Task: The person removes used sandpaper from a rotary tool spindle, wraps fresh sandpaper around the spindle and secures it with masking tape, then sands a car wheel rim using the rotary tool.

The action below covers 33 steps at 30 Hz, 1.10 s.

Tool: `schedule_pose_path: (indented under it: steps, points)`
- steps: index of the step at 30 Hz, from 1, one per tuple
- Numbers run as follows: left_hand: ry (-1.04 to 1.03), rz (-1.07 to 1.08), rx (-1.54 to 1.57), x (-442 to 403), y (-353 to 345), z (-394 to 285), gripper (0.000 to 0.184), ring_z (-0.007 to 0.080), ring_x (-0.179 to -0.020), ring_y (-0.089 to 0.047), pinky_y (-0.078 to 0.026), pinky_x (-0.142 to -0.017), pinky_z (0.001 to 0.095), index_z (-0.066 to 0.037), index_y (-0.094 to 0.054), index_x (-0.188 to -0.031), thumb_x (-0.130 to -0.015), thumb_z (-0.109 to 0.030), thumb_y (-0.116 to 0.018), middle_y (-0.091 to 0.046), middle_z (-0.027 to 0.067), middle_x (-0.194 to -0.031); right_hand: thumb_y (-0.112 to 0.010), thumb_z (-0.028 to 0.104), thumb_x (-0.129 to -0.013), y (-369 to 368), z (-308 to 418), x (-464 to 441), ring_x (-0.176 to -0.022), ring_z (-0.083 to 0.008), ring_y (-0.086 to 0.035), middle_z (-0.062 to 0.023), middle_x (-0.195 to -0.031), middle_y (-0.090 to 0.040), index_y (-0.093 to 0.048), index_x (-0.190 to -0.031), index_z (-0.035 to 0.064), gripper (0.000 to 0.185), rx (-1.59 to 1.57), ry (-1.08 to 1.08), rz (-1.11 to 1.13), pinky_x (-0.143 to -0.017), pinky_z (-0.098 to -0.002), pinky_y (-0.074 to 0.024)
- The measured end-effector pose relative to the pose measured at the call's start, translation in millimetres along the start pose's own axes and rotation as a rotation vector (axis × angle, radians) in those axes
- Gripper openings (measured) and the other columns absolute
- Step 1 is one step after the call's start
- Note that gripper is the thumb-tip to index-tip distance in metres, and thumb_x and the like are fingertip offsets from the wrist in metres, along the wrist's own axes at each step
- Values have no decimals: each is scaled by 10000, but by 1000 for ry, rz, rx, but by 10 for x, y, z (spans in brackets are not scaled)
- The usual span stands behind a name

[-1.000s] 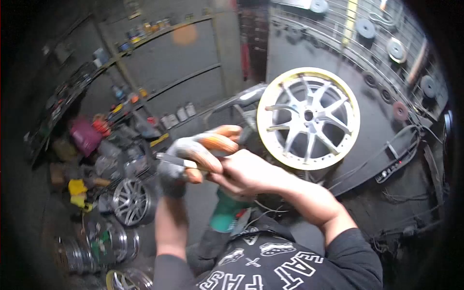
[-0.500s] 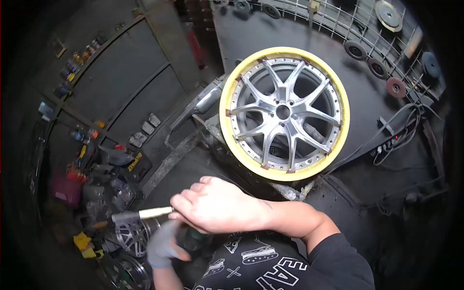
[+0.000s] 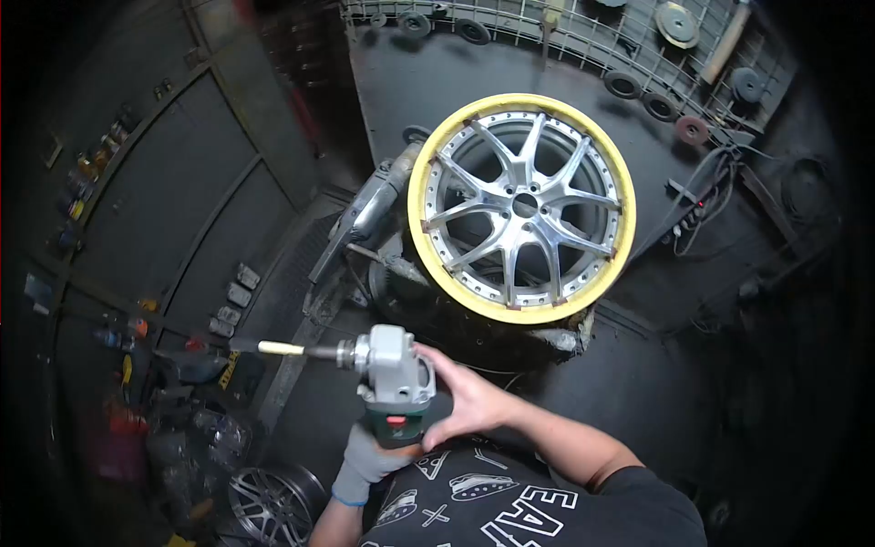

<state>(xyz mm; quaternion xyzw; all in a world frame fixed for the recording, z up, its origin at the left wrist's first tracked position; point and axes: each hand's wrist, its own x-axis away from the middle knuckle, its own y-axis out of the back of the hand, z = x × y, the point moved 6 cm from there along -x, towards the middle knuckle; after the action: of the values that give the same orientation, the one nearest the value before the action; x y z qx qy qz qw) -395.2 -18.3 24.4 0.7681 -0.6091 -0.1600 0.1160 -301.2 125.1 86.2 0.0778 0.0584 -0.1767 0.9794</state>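
A power tool [image 3: 390,369] with a grey metal head and a dark green body points its shaft to the left, with a pale tapered piece [image 3: 280,348] on the end. My left hand [image 3: 375,459], in a grey and orange glove, grips the green body from below. Against the head's right side is my bare right hand [image 3: 469,401], fingers and thumb curved around the tool; some fingertips are hidden. Beyond my hands lies a silver multi-spoke wheel [image 3: 524,205] with yellow covering around its rim.
Abrasive discs [image 3: 691,130] and a wire rack [image 3: 510,23] stand behind the wheel. Cables [image 3: 720,187] hang at the right. Another spoked wheel [image 3: 273,501] lies at lower left, near tools and clutter. A shelf [image 3: 137,150] runs along the left wall.
My right hand has left the pale piece and shaft and now cups the tool's head. The tool has come into full view. My gloved hand has moved right, onto the tool's body.
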Motion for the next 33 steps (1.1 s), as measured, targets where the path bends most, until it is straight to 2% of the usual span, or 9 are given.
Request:
schedule_pose_path:
  steps: [1,3,10,13,15,20,26,30,33]
  points:
    - [201,27,285,-50,-40,106,588,219,-937,-663,-538,-800,343,-71,-603,-1142,-644,-253,-857,-674,91,-1040,-895,371,-589,-164,-27,47,-1251,-263,-440,-172,-1351,-430,-193,-1427,17,1149,-27,22,-100,-1084,-377,-295]
    - [9,131,176,-258,-26,-59,616,209,-938,-659,-533,-816,339,-60,-590,-1152,-636,-257,-863,-663,100,-1065,-900,188,-592,-193,-94,97,-1219,-199,-438,-111,-1299,-440,-247,-1392,34,1043,-424,-94,-433,-1044,-343,-325]
    - [-41,567,431,-824,-505,-103,613,180,-914,-633,-516,-804,333,-34,-571,-1135,-603,-132,-860,-647,109,-1034,-866,131,-577,139,-54,500,-1179,-237,-502,-146,-1247,-483,-179,-1391,10,1072,-283,42,-870,-1004,-369,-389]
    - [-134,757,386,-1035,-785,-82,558,286,-955,-637,-503,-858,371,-53,-589,-1128,-648,-234,-809,-649,128,-1065,-888,168,-575,249,24,616,-1198,-221,-452,-142,-1272,-444,-223,-1373,-7,1053,-112,65,-1018,-1035,-353,-340]
    - [-491,840,112,-1158,-984,-87,464,289,-952,-632,-502,-855,375,-70,-608,-1099,-689,-243,-740,-653,117,-1053,-890,191,-567,346,-11,679,-1185,-224,-464,-153,-1253,-462,-247,-1357,-13,1039,25,82,-1077,-1024,-353,-351]
    - [-299,876,267,-1653,-1041,-339,392,305,-949,-620,-495,-849,381,-93,-619,-1082,-735,-263,-688,-652,115,-1044,-872,201,-541,686,-138,709,-1181,-238,-486,-146,-1276,-467,-266,-1362,-16,1044,-17,118,-1207,-1026,-374,-361]
    - [-174,1051,291,-1959,-1432,-222,529,287,-1004,-621,-491,-858,376,-89,-597,-1167,-697,-254,-776,-640,126,-1083,-885,194,-552,1000,-365,861,-1186,-249,-488,-158,-1272,-463,-219,-1362,-22,1070,-162,120,-1393,-1009,-389,-384]
    - [-178,1208,272,-2120,-1677,-273,606,294,-1017,-619,-488,-853,370,-60,-572,-1173,-662,-283,-811,-635,147,-1091,-914,357,-543,1007,-467,1090,-1139,-231,-505,-127,-1240,-455,-226,-1356,-1,1124,-212,-21,-1681,-984,-382,-409]
    - [-143,1381,349,-2204,-1860,-319,590,255,-952,-631,-489,-829,356,-43,-564,-1149,-665,-279,-806,-647,143,-1043,-910,384,-557,1003,-421,1212,-1116,-229,-518,-127,-1225,-466,-230,-1359,-3,1121,-144,-120,-1871,-954,-367,-433]
